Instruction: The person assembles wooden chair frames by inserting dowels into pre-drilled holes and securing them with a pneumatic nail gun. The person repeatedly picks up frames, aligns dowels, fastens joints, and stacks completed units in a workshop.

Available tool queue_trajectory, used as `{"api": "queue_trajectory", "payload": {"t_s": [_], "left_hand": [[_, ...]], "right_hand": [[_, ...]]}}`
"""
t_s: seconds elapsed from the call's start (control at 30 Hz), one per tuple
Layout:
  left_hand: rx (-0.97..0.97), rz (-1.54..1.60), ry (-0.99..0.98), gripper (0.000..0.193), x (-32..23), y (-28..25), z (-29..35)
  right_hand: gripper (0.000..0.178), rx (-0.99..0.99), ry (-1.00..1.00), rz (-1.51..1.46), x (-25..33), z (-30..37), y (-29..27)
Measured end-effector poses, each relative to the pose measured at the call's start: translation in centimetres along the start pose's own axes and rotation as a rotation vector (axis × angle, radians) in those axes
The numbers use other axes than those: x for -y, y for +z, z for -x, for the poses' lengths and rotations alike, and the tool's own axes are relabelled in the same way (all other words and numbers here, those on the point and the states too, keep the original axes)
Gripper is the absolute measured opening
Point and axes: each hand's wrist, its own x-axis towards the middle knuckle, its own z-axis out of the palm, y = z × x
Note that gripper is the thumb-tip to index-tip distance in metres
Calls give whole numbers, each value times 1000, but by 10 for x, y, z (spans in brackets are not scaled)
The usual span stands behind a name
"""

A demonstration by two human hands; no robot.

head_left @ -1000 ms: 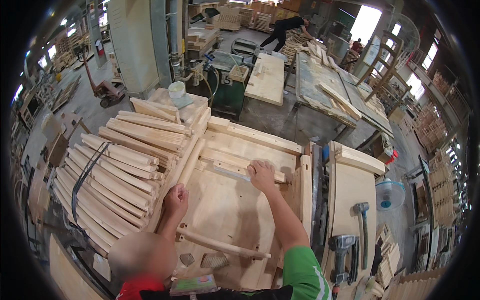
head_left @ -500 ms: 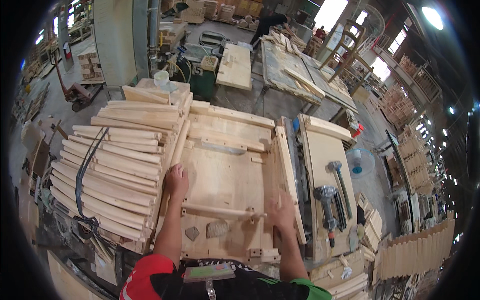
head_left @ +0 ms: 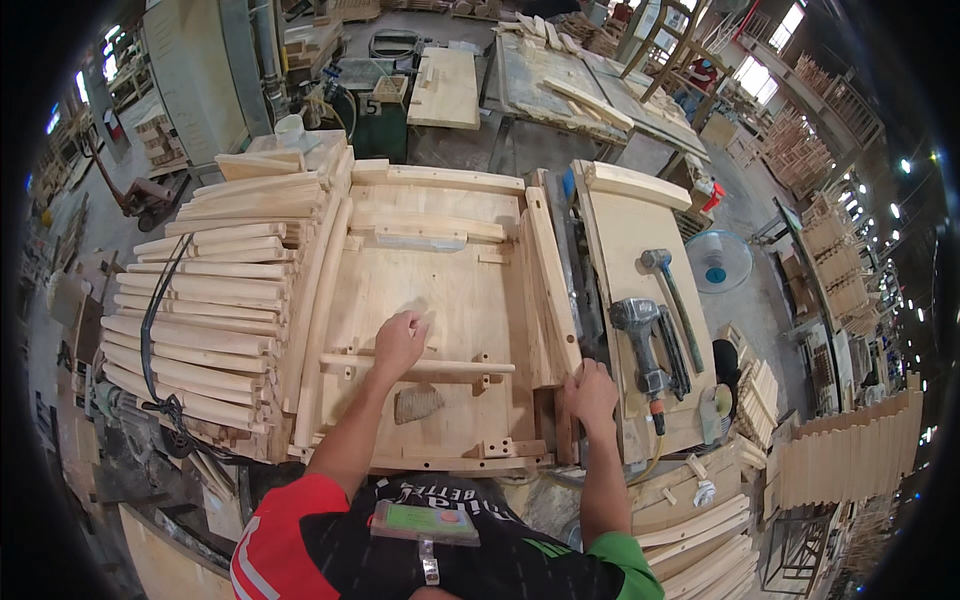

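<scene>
My left hand [head_left: 400,340], fingers curled closed, hangs over the pale wooden board. Whether anything small is in its fingers cannot be made out. Below it a thin round-edged wooden rail [head_left: 450,367] lies across small drilled blocks, and a rough greyish-tan pad [head_left: 418,404] rests on the board. On the right side, my right hand [head_left: 592,392] closes around the near end of a long wooden bar [head_left: 553,280] with holes in it. This bar lies along the board's right edge. Another long rail [head_left: 323,320] runs along the left edge.
Stacked curved wooden slats [head_left: 200,330], bound with a dark strap, stand at the left. On the right-hand board lie a nail gun [head_left: 640,335] with a hose and a hammer [head_left: 672,300]. A blue fan [head_left: 716,265] stands beyond. Work tables [head_left: 560,85] fill the back.
My left hand has left the left-edge rail and moved right over the board. My right hand has gone from beside the thin rail to the long bar's near end. The view has shifted.
</scene>
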Motion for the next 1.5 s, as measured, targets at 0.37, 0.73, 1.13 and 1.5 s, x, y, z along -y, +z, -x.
{"api": "queue_trajectory", "payload": {"t_s": [0.37, 0.73, 1.13, 1.5], "left_hand": [[280, 10, -26, 31, -18, 13, 10], [554, -98, 58, 49, -13, -7, 16], [699, -195, 65, 51, -16, -15, 11], [675, -208, 84, 53, -12, -9, 12]], "right_hand": [[27, 429, 255, -1169, 30, 10, 23], [46, 77, 125, -308, 71, 50, 48], [41, 101, 235, -170, 81, 53, 68], [43, 111, 189, -185, 77, 51, 72]]}}
